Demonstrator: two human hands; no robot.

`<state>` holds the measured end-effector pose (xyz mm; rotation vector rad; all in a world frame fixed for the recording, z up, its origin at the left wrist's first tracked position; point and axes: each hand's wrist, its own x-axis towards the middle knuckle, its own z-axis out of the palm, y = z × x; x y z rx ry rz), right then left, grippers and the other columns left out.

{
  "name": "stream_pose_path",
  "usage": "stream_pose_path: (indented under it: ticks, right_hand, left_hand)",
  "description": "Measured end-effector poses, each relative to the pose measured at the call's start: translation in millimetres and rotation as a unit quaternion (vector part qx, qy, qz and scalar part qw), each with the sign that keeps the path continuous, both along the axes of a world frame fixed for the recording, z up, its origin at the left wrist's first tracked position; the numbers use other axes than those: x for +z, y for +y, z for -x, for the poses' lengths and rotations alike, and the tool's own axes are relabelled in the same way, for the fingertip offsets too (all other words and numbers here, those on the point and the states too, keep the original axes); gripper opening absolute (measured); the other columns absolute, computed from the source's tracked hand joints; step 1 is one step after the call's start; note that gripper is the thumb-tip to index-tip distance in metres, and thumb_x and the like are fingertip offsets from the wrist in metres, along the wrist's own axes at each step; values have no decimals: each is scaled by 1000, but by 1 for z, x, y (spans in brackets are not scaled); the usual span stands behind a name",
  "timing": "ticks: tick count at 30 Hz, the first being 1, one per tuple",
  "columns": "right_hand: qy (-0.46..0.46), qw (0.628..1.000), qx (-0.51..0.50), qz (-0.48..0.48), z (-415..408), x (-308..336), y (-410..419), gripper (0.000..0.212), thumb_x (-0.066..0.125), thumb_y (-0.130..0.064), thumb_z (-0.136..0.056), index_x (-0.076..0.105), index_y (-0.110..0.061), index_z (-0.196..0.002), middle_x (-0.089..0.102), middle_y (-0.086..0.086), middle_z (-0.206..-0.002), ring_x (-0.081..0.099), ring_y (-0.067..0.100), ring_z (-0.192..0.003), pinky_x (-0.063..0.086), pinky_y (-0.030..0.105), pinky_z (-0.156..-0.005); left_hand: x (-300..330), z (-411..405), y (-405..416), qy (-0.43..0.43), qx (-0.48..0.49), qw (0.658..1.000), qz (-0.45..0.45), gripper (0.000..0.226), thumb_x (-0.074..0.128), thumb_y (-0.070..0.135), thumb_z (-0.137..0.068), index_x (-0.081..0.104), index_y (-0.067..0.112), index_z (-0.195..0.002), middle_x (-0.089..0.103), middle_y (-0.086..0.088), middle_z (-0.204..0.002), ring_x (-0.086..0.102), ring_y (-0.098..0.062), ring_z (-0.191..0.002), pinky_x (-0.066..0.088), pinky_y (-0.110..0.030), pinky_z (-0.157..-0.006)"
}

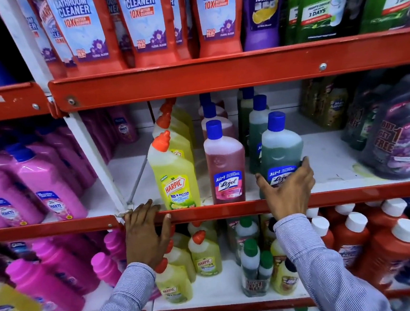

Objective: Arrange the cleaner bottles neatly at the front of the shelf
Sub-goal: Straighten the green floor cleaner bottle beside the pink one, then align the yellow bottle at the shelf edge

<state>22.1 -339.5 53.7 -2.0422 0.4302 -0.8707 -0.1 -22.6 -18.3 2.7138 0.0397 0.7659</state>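
three rows of bottles run back from the front of the middle shelf [228, 209]: yellow bottles with orange caps, pink ones with blue caps, and green ones with blue caps. the front yellow bottle [173, 173] and front pink bottle [225, 164] stand upright at the red front edge. the right hand [288, 190] grasps the front green bottle [281, 148] low around its label, thumb on the left side and fingers on the right. the left hand [145, 231] rests over the shelf's red edge, fingers curled on it, just left of the yellow bottle.
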Motion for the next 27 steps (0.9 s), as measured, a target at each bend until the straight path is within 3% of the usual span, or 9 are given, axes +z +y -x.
stream_pose_path:
  ticks: [2,5,8,12,15,17,23,25,27]
  right_hand:
    - [-46,998,-38,10,12,7,5,105,82,-45,-66,25,-3,-143,40,23,-144,36,40,-132,32,53,-113]
    - [-194,978,-65,41,37,12,27,78,78,-33,-72,42,-3,-133,49,19,-136,41,34,-127,34,50,-110]
    - [-278,957,39,67,51,11,60,48,74,-14,-77,55,-2,-119,58,17,-119,52,31,-113,43,46,-101]
    - [-169,953,232,92,43,8,98,39,66,-11,-82,57,-11,-119,62,8,-113,57,22,-105,48,38,-95]
    - [-32,943,307,126,30,2,118,57,66,-13,-83,45,-12,-135,53,9,-133,50,22,-123,34,22,-109]
    - [17,934,326,145,24,2,127,63,67,-13,-83,40,-11,-140,51,11,-137,47,23,-127,24,14,-105]
    - [89,924,331,170,8,0,134,59,75,-10,-77,51,-15,-131,67,8,-126,65,25,-113,48,30,-101]
    - [110,925,332,147,4,-3,131,58,76,-11,-78,53,-15,-130,71,8,-120,68,24,-108,53,37,-99]
    - [117,926,333,130,3,-3,130,56,76,-11,-78,55,-14,-130,72,7,-116,69,21,-105,54,33,-96]
  left_hand:
    - [2,1,-1,-1,-11,1000,-3,49,43,52,-93,63,16,-119,64,-11,-134,55,-32,-124,34,-54,-116]
    - [4,3,-1,13,-15,1000,11,54,42,55,-93,62,16,-124,60,-11,-143,51,-33,-133,31,-55,-118]
    - [8,4,0,28,-21,999,22,59,38,58,-93,61,17,-129,53,-10,-151,45,-30,-141,25,-53,-122]
    - [12,8,3,28,-46,998,24,66,32,61,-93,58,16,-135,49,-10,-154,43,-28,-143,24,-51,-124]
    - [16,11,6,39,-59,997,37,72,27,63,-92,56,17,-138,45,-11,-157,39,-27,-147,21,-50,-125]
    - [20,11,8,42,-66,996,47,72,27,62,-91,58,16,-136,50,-14,-153,41,-27,-146,22,-51,-125]
    - [42,-7,8,56,-132,982,118,59,50,63,-87,62,21,-127,72,-10,-124,63,-32,-117,43,-45,-111]
    - [50,-16,8,82,-181,962,186,61,59,62,-82,59,24,-130,74,-4,-123,68,-24,-114,52,-42,-102]
    - [54,-24,10,104,-202,945,236,60,70,59,-77,62,23,-125,77,1,-117,71,-12,-109,57,-38,-96]
